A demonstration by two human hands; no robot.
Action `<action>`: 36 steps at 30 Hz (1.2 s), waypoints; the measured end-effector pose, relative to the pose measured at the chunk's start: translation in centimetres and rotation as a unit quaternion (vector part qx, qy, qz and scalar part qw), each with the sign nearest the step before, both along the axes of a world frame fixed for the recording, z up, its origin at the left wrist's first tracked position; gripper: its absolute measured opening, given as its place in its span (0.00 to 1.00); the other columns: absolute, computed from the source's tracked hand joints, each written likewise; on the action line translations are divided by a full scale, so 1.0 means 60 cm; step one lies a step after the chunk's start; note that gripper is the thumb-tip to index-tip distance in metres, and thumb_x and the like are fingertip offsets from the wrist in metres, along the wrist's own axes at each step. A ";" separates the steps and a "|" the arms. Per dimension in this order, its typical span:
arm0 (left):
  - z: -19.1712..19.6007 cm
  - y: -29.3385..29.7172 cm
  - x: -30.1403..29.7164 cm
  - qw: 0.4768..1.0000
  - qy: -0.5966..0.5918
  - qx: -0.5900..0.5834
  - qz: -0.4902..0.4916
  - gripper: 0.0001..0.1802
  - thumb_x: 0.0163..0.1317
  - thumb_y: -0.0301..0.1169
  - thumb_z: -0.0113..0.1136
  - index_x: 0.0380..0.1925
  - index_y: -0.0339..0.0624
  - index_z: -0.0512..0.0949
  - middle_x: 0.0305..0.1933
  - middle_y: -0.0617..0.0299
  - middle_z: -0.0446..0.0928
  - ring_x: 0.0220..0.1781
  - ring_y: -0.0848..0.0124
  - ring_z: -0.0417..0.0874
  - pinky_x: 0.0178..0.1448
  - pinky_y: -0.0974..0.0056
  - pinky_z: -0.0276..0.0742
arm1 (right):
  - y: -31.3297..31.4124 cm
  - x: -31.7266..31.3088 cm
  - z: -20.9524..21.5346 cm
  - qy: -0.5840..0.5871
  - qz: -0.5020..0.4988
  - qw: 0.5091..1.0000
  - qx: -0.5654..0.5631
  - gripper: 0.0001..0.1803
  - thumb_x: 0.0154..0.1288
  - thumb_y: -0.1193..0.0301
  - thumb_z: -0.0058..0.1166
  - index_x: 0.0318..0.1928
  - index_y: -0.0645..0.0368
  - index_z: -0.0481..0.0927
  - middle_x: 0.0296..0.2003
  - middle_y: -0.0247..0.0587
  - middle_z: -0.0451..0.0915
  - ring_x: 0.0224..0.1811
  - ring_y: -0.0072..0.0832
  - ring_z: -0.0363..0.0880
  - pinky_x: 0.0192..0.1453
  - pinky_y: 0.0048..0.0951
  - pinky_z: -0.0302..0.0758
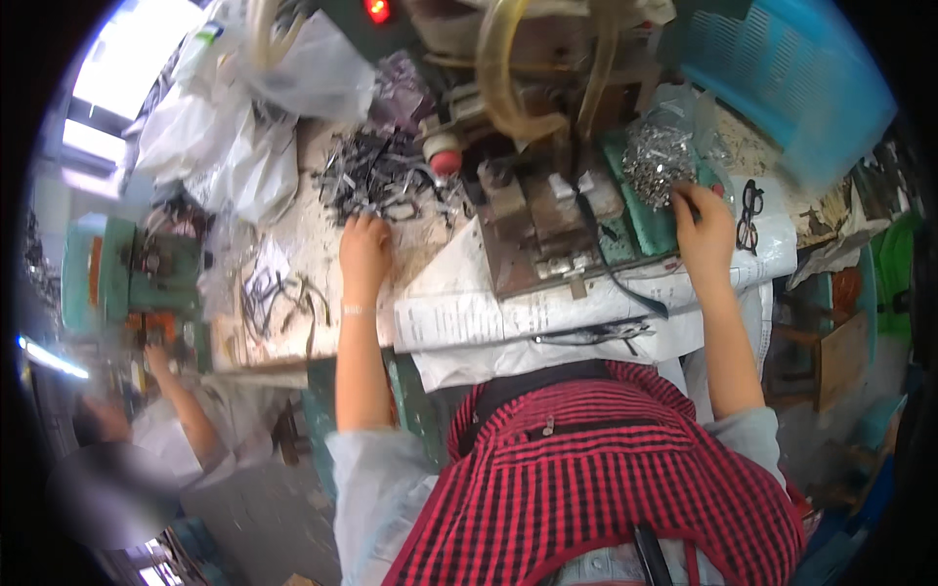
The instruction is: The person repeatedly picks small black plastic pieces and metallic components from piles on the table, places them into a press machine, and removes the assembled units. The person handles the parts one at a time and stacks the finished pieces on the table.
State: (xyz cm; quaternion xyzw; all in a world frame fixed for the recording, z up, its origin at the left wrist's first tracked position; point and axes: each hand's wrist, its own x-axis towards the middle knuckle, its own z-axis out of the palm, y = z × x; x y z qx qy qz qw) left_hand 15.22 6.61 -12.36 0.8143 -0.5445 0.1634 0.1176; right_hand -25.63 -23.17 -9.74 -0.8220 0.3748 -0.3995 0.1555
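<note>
My left hand [366, 252] has its fingers curled at the near edge of a heap of dark eyeglass temples [376, 176]; what they hold, if anything, is hidden. My right hand [705, 232] reaches to a pile of small shiny metal parts [657, 164] on a green mat [653, 227], with thumb and fingers drawn together at the pile's near edge. No part can be made out in that pinch. Between my hands stands a metal bench machine [532, 220]. One dark temple [625, 283] lies with its upper end at the machine's fixture, its curved tip hanging toward me.
A black eyeglass frame [750, 217] lies right of my right hand. More temples [596, 334] rest on white paper [445, 308] in front. Thick hoses [503, 73] and a red knob [445, 159] rise above the machine. A blue basket [787, 83] stands far right; a co-worker [195, 420] sits left.
</note>
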 end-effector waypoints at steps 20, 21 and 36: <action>0.056 -0.087 -0.189 0.690 0.601 -0.390 0.103 0.19 0.79 0.40 0.57 0.40 0.33 0.85 0.34 0.61 0.85 0.26 0.79 0.78 0.28 0.74 0.65 | 0.093 0.139 0.120 -0.335 0.206 0.887 0.243 0.24 0.63 0.80 0.65 0.60 0.64 0.77 0.41 0.40 0.87 0.48 0.24 0.85 0.57 0.27 0.78; 0.046 -0.082 -0.196 0.686 0.599 -0.405 0.086 0.18 0.79 0.39 0.57 0.41 0.34 0.85 0.34 0.62 0.85 0.26 0.79 0.78 0.28 0.74 0.66 | 0.100 0.138 0.118 -0.343 0.197 0.881 0.259 0.24 0.63 0.80 0.65 0.60 0.64 0.77 0.41 0.39 0.86 0.49 0.24 0.85 0.58 0.27 0.78; 0.219 -0.169 -0.377 0.902 -0.001 -0.290 -0.319 0.12 0.53 0.24 0.77 0.37 0.40 0.86 0.42 0.54 0.88 0.27 0.71 0.81 0.27 0.68 0.71 | 0.113 0.058 0.184 -0.201 0.282 0.891 0.295 0.29 0.67 0.82 0.57 0.69 0.66 0.72 0.64 0.41 0.79 0.65 0.31 0.78 0.72 0.34 0.71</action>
